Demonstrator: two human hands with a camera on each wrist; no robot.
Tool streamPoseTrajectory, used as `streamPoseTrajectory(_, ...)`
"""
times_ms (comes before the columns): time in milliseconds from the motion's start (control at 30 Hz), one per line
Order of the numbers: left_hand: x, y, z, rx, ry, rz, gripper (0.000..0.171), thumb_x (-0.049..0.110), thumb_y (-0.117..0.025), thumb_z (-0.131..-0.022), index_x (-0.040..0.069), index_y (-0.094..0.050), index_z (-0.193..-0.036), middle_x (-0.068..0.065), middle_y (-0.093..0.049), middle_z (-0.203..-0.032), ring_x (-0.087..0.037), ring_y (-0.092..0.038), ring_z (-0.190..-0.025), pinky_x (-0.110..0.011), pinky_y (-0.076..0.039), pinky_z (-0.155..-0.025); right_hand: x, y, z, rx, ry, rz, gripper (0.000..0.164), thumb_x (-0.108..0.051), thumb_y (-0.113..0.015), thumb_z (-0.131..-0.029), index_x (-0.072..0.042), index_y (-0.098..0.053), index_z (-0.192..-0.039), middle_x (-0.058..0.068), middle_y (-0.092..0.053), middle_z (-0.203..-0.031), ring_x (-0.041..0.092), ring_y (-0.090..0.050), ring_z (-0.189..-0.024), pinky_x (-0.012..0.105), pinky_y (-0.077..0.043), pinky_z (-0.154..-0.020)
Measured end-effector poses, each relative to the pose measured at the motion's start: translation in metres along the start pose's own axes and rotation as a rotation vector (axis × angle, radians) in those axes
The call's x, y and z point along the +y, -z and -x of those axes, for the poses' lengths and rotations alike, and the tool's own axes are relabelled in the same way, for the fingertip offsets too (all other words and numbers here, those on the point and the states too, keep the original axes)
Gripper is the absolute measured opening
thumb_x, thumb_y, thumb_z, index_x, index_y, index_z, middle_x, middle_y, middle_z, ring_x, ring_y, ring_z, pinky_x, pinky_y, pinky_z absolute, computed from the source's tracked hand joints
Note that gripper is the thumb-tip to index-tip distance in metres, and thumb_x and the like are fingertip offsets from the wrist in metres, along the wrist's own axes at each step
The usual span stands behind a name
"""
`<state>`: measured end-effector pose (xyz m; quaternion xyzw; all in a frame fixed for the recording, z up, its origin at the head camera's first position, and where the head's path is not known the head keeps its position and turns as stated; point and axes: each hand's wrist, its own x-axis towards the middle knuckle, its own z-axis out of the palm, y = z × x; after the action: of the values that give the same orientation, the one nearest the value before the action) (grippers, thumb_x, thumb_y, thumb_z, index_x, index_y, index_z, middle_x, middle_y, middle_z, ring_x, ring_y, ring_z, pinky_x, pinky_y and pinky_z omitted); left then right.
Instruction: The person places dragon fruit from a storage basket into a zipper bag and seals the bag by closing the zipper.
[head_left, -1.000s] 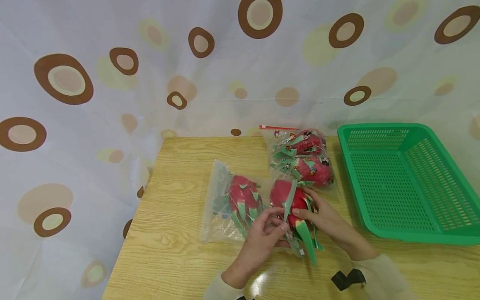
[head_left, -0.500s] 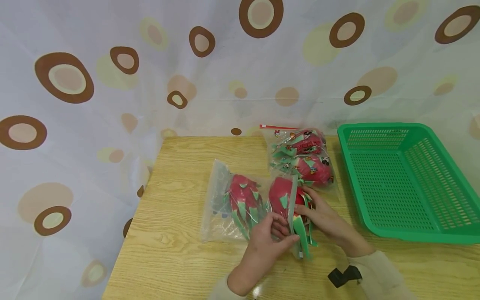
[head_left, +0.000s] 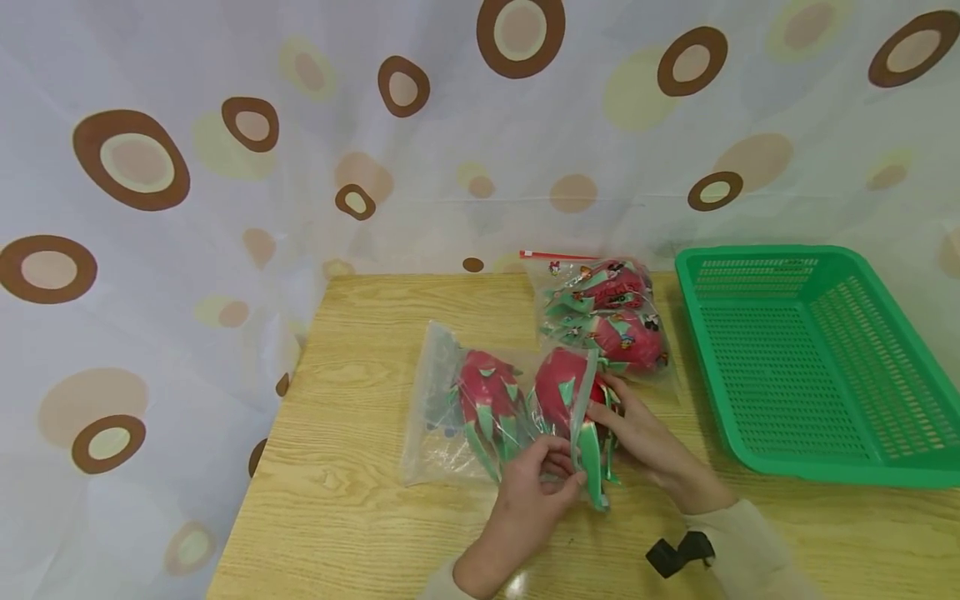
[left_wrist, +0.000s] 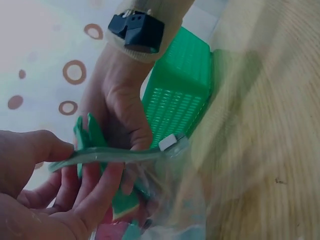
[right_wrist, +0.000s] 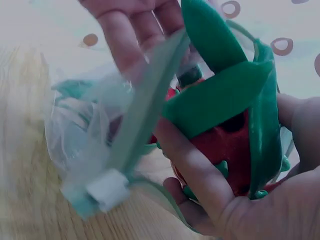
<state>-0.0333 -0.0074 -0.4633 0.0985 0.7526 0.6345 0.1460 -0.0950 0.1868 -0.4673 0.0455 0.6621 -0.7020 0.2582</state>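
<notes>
A clear zip bag point(head_left: 427, 417) lies in the middle of the table with one red dragon fruit point(head_left: 486, 387) inside. At its mouth on the right is a second dragon fruit point(head_left: 558, 387), mostly behind the plastic, its long green scales sticking out. My right hand point(head_left: 648, 437) grips this fruit; in the right wrist view the fingers curl round its red body point(right_wrist: 220, 150). With thumb and fingers my left hand point(head_left: 528, 492) pinches the bag's zip edge point(left_wrist: 115, 154), close to a white slider point(left_wrist: 168, 142).
Behind the hands lies another zip bag point(head_left: 555, 279), with a red zip and cartoon prints, holding two dragon fruits. A green plastic basket point(head_left: 825, 475) stands on the right of the wooden table point(head_left: 345, 500). A patterned curtain point(head_left: 450, 125) hangs along the back and left.
The dragon fruit in my right hand has moved left, further into the bag. My left hand has shifted slightly down and right along the bag's edge.
</notes>
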Motion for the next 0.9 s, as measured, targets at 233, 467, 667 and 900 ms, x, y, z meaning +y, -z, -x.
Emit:
streamPoseTrajectory(233,-0.004,-0.01,0.005,0.034,0.012,0.024,0.034,0.0,-0.063,-0.087,0.008,-0.053,-0.119,-0.002,-0.058,-0.102,-0.002,-0.056,-0.085,-0.017,-0.055,-0.076,0.001,-0.008,-0.003,0.054,-0.02,-0.043,0.082,-0.033,-0.054,-0.103,-0.016,0.003,-0.16,0.025,-0.023,-0.153,0.023,-0.049,-0.122,0.024,-0.054,-0.087)
streamPoseTrajectory(467,-0.003,-0.011,0.009,0.062,0.037,0.021,0.036,0.001,-0.055,-0.089,0.015,-0.051,-0.122,0.001,-0.057,-0.105,-0.005,-0.056,-0.088,-0.019,-0.053,-0.079,-0.001,-0.017,-0.007,0.144,0.02,0.122,0.081,-0.038,-0.056,-0.101,-0.018,-0.004,-0.16,0.022,-0.028,-0.155,0.032,-0.044,-0.13,0.021,-0.048,-0.088)
streamPoseTrajectory(667,0.002,-0.011,0.01,0.082,0.012,0.068,0.032,0.006,-0.056,-0.092,0.013,-0.05,-0.123,-0.003,-0.056,-0.107,-0.007,-0.056,-0.091,-0.02,-0.053,-0.081,-0.004,-0.021,-0.003,0.108,0.043,0.195,0.088,-0.034,-0.062,-0.096,-0.026,-0.001,-0.16,0.018,-0.012,-0.161,0.037,-0.029,-0.14,0.044,-0.045,-0.103)
streamPoseTrajectory(900,0.012,-0.002,0.008,0.103,-0.034,0.181,0.029,0.004,-0.051,-0.097,0.006,-0.047,-0.125,-0.012,-0.053,-0.109,-0.01,-0.057,-0.093,-0.015,-0.052,-0.078,-0.001,-0.022,0.001,0.067,0.218,0.375,0.09,-0.028,-0.065,-0.095,-0.024,-0.003,-0.16,0.02,-0.016,-0.162,0.043,-0.031,-0.142,0.061,-0.039,-0.11)
